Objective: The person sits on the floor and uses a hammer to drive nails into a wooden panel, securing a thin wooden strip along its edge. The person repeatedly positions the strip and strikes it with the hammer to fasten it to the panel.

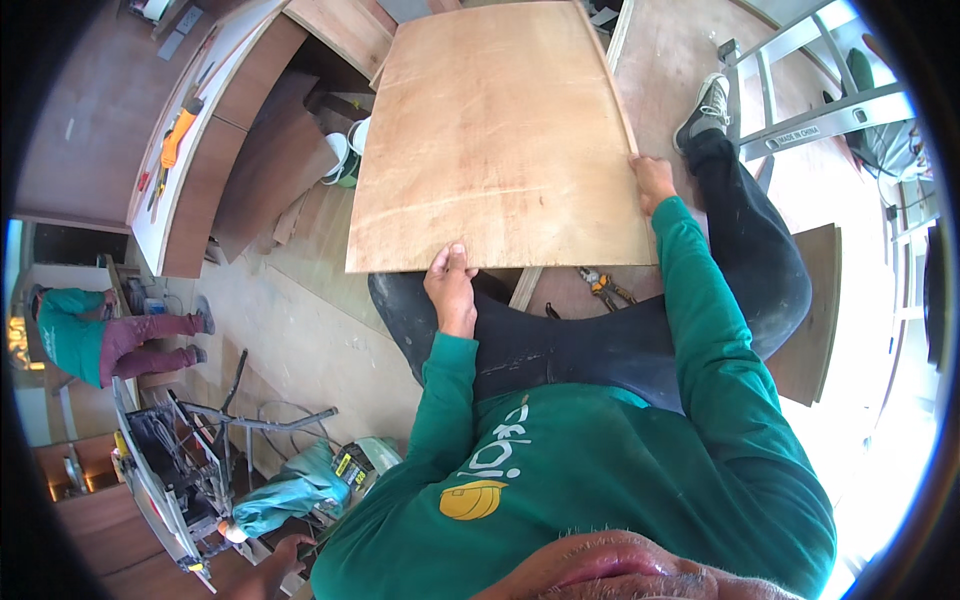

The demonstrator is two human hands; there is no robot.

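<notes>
A large plywood panel [500, 140] lies before me, its near edge over my lap. My left hand [453, 290] is closed on that near edge, with the thumb on the top face and the fingers curled below. At the panel's right side my right hand [655, 183] grips the edge, where a thin strip runs along it; its fingertips are partly hidden. Pliers with orange and black handles [608, 287] lie on a wooden surface between my legs, just beyond the near edge.
An aluminium ladder [820, 125] stands at the right. White buckets [342, 160] sit left of the panel, near a wooden cabinet [235, 130] bearing an orange tool [181, 132]. A table saw [180, 480] stands lower left, with another person's hand [285, 560] nearby. A co-worker [95, 335] bends over further left.
</notes>
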